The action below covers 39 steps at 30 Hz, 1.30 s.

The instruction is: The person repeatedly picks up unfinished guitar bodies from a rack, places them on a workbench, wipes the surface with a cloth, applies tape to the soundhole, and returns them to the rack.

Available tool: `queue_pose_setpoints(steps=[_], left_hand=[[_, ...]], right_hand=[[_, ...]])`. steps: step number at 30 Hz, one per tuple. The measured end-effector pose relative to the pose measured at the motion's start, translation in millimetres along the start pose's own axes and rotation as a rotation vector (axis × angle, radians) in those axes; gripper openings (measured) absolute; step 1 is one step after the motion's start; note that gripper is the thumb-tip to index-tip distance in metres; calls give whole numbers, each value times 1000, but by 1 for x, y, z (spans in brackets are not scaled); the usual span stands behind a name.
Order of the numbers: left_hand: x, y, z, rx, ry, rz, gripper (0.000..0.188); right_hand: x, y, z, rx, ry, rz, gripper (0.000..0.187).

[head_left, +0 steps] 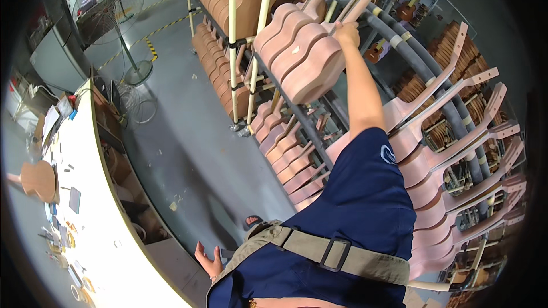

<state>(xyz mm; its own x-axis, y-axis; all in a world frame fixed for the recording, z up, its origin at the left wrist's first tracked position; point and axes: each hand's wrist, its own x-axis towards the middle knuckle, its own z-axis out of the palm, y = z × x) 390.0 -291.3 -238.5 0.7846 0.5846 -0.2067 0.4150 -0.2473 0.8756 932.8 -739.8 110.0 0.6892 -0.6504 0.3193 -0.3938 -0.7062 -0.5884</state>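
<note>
My right hand [346, 33] reaches up and away to the rack, closed around the neck of an unfinished wooden ukulele [313, 71] that hangs with its pale pinkish body down among others. My left hand [209, 260] hangs low beside my hip, fingers spread, holding nothing. The rack [235, 40] is built of cream pipes with black joints and grey padded rails. Rows of similar unfinished instruments [434, 165] hang along it on several levels.
A long white workbench [108, 234] runs along the left, with one instrument body [39, 179] and small parts on it. A pedestal fan [111, 0] stands on the grey floor [182, 137] with yellow-black tape lines beyond it.
</note>
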Motion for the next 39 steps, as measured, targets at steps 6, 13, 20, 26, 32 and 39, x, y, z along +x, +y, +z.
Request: queue_pose_setpoints(steps=[6,13,20,26,32,39], left_hand=[[9,-16,-2,-10,-94,47,64],[46,46,-63,-1034,-382,-270,76],[-58,-20,-220,-1332,193,-154,70],[-196,-100,-277,-1260,1135,-240,47],[-320,-165,-301,121,1456,-964,40],[-209,-169,-414,597,1283,-541,22]], right_hand=[[-122,-21,-58,45,193,-472,64],[-321,-80,-42,1301,-610,-390,32],[-603,-108,10,1525,-1657,-4,36],[-749,-122,70,954,-2419,450,52],[-915,-72,15,374,-2533,396,58],[-980,-50,18,-493,-2818,229,60]])
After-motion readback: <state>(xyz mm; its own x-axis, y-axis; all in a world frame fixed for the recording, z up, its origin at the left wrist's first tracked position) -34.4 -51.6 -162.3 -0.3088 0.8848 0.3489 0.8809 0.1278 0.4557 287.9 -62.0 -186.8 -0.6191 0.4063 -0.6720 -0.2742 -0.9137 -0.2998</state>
